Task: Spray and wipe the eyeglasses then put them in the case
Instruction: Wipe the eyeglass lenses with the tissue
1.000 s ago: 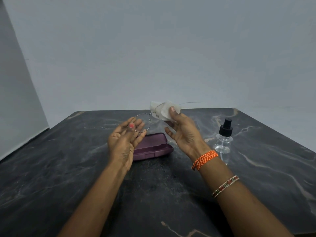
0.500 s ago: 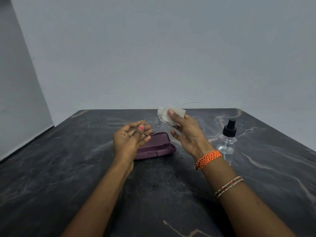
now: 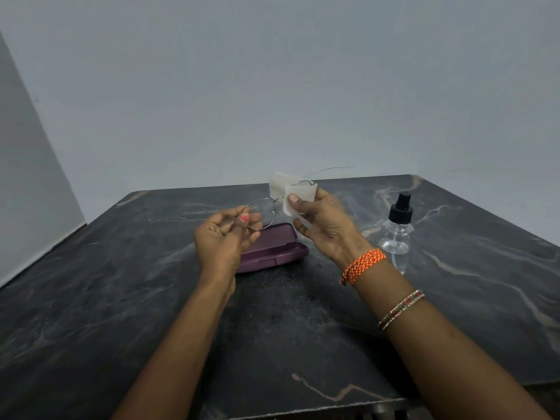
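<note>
Thin wire-rimmed eyeglasses (image 3: 264, 207) hang in the air above the table, held between both hands. My left hand (image 3: 224, 237) pinches the rim of the left lens with thumb and fingers. My right hand (image 3: 324, 222) pinches a white wipe (image 3: 298, 195) folded around the right lens, thumb on the near side. One thin temple arm sticks out to the right past the wipe. A closed purple glasses case (image 3: 272, 248) lies on the table just below and behind my hands. The clear spray bottle (image 3: 397, 234) with a black nozzle stands to the right of my right wrist.
The dark marble table (image 3: 121, 298) reaches to a plain grey wall behind. Its front edge runs along the bottom of the view, and its left edge lies close to a side wall.
Both hands and the eyeglasses have dropped a little toward the case. My left fingers have curled from spread to a pinch on the left rim. The wipe has stayed wrapped on the right lens.
</note>
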